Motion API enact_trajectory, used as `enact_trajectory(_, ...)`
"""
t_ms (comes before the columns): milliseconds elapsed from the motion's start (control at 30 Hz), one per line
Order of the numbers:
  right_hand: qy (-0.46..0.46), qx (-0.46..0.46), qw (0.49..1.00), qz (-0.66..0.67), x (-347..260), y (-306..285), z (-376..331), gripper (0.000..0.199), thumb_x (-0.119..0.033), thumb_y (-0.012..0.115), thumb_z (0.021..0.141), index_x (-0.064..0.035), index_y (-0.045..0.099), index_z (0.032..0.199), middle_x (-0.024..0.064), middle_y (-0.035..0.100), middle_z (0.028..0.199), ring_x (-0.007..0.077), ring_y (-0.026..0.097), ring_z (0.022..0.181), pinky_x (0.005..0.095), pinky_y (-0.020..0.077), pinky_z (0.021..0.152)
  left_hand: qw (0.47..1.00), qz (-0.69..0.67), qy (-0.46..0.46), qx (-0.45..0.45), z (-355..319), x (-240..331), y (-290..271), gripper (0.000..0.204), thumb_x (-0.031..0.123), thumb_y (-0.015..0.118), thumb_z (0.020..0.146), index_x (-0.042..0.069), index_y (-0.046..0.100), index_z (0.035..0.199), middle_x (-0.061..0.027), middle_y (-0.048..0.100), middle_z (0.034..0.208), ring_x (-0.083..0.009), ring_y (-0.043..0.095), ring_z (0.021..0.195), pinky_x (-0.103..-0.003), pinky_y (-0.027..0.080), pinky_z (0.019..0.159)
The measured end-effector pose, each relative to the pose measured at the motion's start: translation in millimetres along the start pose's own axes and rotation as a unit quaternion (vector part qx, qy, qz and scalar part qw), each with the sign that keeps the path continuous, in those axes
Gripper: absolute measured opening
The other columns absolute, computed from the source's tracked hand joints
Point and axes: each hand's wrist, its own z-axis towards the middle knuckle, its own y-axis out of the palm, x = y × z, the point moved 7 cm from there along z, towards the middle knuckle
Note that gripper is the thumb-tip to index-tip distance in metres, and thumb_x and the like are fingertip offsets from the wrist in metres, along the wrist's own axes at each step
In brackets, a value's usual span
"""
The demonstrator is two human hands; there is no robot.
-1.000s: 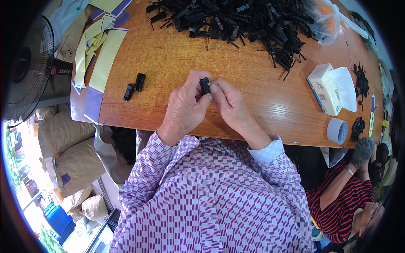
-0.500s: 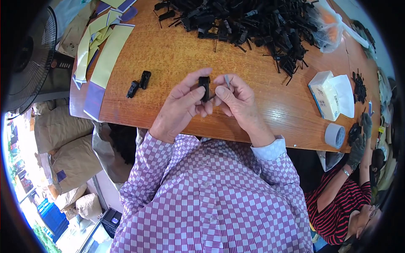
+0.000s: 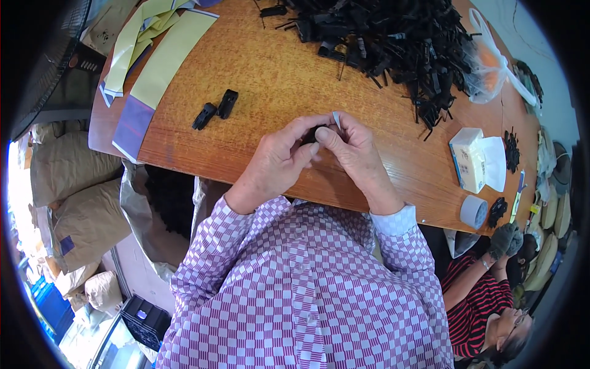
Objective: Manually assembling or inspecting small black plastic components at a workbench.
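Note:
My left hand [image 3: 278,157] and my right hand [image 3: 351,147] meet over the near edge of the table. Between them is a small black plastic part [image 3: 311,134], mostly covered by my fingers. The left fingers wrap round this part, while the right thumb presses against its end. A thin pale blade [image 3: 336,119] sticks up from between the right thumb and forefinger; its handle, if any, is hidden. Farther left on the table lie two black plastic parts [image 3: 227,104] [image 3: 204,115], side by side.
A big heap of black plastic parts [image 3: 393,43] covers the far side. On the right are a knotted plastic bag [image 3: 491,67], a tissue box [image 3: 470,160] and a tape roll [image 3: 473,212]. Yellow-and-purple strips [image 3: 157,80] lie left. A co-worker's gloved hands [image 3: 505,240] are at far right.
My hands have closed together round the black part, which stood upright and more visible before. The whole view has shifted slightly. The co-worker's gloved hands have come together.

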Motion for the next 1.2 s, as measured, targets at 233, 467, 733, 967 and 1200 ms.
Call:
enact_trajectory(233,0.071,0.027,0.997,0.020,-11,34,-3,0.035,-0.033,0.042,0.100,-0.0046,0.051,0.118,-0.0053,0.043,0.064,0.0025,0.032,0.047,0.0187,0.0216,0.040,0.990,0.047,0.038,0.127,-5,-8,-25,0.034,-0.002,0.047,0.093,0.004,0.051,0.126,-0.0074,0.059,0.110,-0.0133,0.059,0.097,-0.025,0.051,0.077)
enact_trajectory(467,0.100,0.058,0.992,0.041,0,50,7,0.032,-0.029,0.042,0.100,-0.0076,0.048,0.124,-0.0065,0.041,0.062,0.0022,0.032,0.047,0.0181,0.0227,0.039,0.982,0.041,0.064,0.175,-7,-5,-38,0.032,-0.002,0.048,0.092,0.003,0.053,0.123,-0.0103,0.063,0.108,-0.0157,0.060,0.101,-0.026,0.047,0.085)
enact_trajectory(733,0.105,0.052,0.987,0.109,6,56,23,0.024,-0.019,0.048,0.098,-0.0052,0.052,0.117,-0.0050,0.051,0.084,0.0025,0.044,0.071,0.0164,0.0380,0.058,0.954,0.146,0.099,0.240,-6,5,-52,0.027,-0.003,0.053,0.087,0.002,0.060,0.113,-0.0189,0.064,0.102,-0.0310,0.065,0.094,-0.033,0.053,0.075)
enact_trajectory(967,-0.053,-0.044,0.925,-0.374,-40,13,63,0.033,-0.029,0.056,0.092,-0.0045,0.055,0.115,0.0059,0.059,0.069,0.0132,0.056,0.058,0.0277,0.0451,0.053,0.907,0.343,0.071,0.233,-21,20,-67,0.026,0.003,0.055,0.085,0.008,0.059,0.110,-0.0143,0.063,0.090,-0.0315,0.064,0.079,-0.036,0.052,0.066)
enact_trajectory(1200,-0.108,0.112,0.663,-0.732,-62,-28,90,0.024,-0.025,0.063,0.085,-0.0056,0.054,0.098,0.0094,0.062,0.063,0.0293,0.064,0.059,0.0370,0.0494,0.049,0.813,0.512,0.100,0.259,-31,35,-78,0.031,0.006,0.062,0.079,0.007,0.059,0.110,-0.0122,0.056,0.106,-0.0296,0.058,0.091,-0.036,0.049,0.076)
